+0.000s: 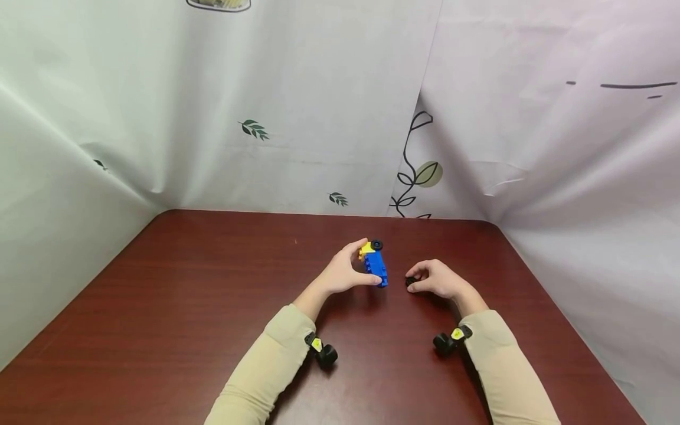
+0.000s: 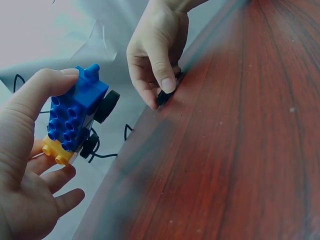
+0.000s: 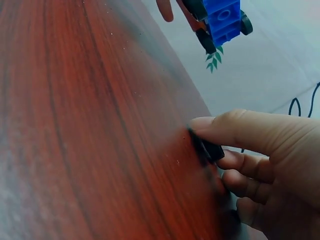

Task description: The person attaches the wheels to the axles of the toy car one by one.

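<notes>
A toy car (image 1: 376, 268) of blue and yellow building bricks is held up off the table in my left hand (image 1: 338, 274), between thumb and fingers. Its studs show in the left wrist view, on the blue brick (image 2: 89, 97) and the yellow brick (image 2: 57, 150). The right wrist view catches its blue underside (image 3: 223, 20), with three black wheels around it. Just to the right, my right hand (image 1: 440, 280) pinches a small black toy wheel (image 3: 212, 151) between thumb and fingertips, at the tabletop. The fingers partly cover that wheel.
Both hands are over a dark red wooden table (image 1: 212, 295). A pale curtain (image 1: 319, 106) with leaf drawings hangs behind the far edge and along both sides. Each sleeved wrist carries a small black camera, such as the left wrist camera (image 1: 326, 356).
</notes>
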